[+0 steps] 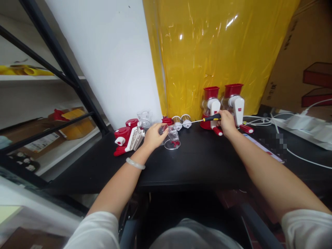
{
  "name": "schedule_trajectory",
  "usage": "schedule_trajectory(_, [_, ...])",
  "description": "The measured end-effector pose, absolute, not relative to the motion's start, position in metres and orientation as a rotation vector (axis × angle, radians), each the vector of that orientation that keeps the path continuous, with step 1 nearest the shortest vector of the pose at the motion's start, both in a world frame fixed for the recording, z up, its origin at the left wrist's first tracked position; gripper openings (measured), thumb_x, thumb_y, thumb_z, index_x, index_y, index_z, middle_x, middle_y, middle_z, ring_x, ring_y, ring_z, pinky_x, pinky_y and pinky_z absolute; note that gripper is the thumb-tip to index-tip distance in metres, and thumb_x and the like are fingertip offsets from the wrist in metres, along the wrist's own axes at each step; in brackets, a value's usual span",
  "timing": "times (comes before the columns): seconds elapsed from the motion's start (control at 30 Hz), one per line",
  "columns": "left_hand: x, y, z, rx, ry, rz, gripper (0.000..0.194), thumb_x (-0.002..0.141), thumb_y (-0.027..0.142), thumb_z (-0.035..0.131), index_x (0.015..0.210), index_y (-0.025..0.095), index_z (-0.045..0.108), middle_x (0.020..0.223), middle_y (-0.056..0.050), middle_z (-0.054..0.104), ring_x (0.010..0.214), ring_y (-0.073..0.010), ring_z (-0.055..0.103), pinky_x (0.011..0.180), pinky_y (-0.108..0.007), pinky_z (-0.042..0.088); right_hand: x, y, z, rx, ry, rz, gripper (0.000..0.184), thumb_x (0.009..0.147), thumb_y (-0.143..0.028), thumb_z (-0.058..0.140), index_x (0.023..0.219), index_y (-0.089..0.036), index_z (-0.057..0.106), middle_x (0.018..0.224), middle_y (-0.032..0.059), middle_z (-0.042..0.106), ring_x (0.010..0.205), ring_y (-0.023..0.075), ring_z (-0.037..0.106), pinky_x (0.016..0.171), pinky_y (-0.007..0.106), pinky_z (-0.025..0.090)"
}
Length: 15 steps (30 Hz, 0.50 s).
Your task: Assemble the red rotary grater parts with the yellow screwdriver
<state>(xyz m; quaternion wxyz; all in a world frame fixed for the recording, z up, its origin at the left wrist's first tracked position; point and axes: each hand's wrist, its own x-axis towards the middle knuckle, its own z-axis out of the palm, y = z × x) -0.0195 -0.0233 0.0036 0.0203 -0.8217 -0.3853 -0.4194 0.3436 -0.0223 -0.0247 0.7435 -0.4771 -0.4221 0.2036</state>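
Note:
My left hand (155,136) is closed around the upper part of a clear plastic housing (173,141), which rests on the black table with its round rim toward me. A small red part shows inside that rim. In my right hand (226,123) is a screwdriver (211,118) with a black and yellow handle. Its long shaft points left, and the tip ends at or near the top of the clear housing; whether it touches cannot be made out. Just behind the housing lie two metal grating drums (186,121) and red parts (167,120).
Two assembled red and white rotary graters (211,103) stand at the back right. Red bases and white crank parts (123,136) lie at the left, beside another clear housing (144,118). A phone (263,148), cables and a power strip (308,126) occupy the right side.

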Motion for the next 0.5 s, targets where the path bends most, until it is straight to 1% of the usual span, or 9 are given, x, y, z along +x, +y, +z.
schedule_trajectory(0.1, [-0.0186, -0.0234, 0.0027, -2.558, -1.155, -1.328, 0.024, 0.095, 0.033, 0.063, 0.111, 0.02, 0.075, 0.115, -0.01, 0.078, 0.111, -0.0276, 0.072, 0.104, -0.045, 0.055, 0.3412, -0.0245, -0.0218, -1.052, -0.794, 0.471, 0.02, 0.081, -0.042, 0.065, 0.077, -0.024, 0.058, 0.053, -0.0052, 0.05, 0.04, 0.0109, 0.042, 0.035, 0.023, 0.029])
schedule_trajectory(0.17, [-0.0182, -0.0233, 0.0026, -2.568, -1.142, -1.332, 0.024, 0.095, 0.032, 0.064, 0.112, 0.019, 0.075, 0.115, -0.011, 0.078, 0.11, -0.0276, 0.073, 0.103, -0.045, 0.056, 0.3402, -0.0254, -0.0204, -1.035, -0.771, 0.492, 0.014, 0.077, -0.036, 0.065, 0.077, -0.024, 0.059, 0.057, -0.0043, 0.054, 0.042, 0.0111, 0.044, 0.035, 0.022, 0.03])
schedule_trajectory(0.27, [-0.018, -0.0237, 0.0031, -2.579, -1.151, -1.332, 0.023, 0.095, 0.032, 0.064, 0.112, 0.02, 0.075, 0.116, -0.01, 0.078, 0.11, -0.027, 0.073, 0.102, -0.045, 0.056, 0.3404, -0.0246, -0.0199, -0.972, -0.755, 0.538, 0.01, 0.072, -0.032, 0.063, 0.078, -0.024, 0.059, 0.063, -0.0034, 0.058, 0.045, 0.0114, 0.048, 0.036, 0.022, 0.032])
schedule_trajectory(0.4, [-0.0177, -0.0244, 0.0039, -2.575, -1.159, -1.342, 0.023, 0.095, 0.031, 0.064, 0.112, 0.02, 0.076, 0.116, -0.011, 0.078, 0.11, -0.0272, 0.073, 0.102, -0.044, 0.056, 0.342, -0.0219, -0.0213, -0.913, -0.747, 0.573, 0.013, 0.072, -0.035, 0.062, 0.077, -0.024, 0.058, 0.067, -0.0022, 0.059, 0.048, 0.0117, 0.049, 0.037, 0.022, 0.035])
schedule_trajectory(0.5, [-0.0175, -0.024, 0.0038, -2.581, -1.159, -1.345, 0.023, 0.095, 0.031, 0.065, 0.111, 0.019, 0.076, 0.116, -0.011, 0.078, 0.11, -0.0273, 0.073, 0.103, -0.045, 0.056, 0.3437, -0.0212, -0.0232, -0.932, -0.801, 0.544, 0.023, 0.079, -0.046, 0.063, 0.077, -0.024, 0.058, 0.066, -0.0015, 0.059, 0.047, 0.0123, 0.049, 0.038, 0.024, 0.035])
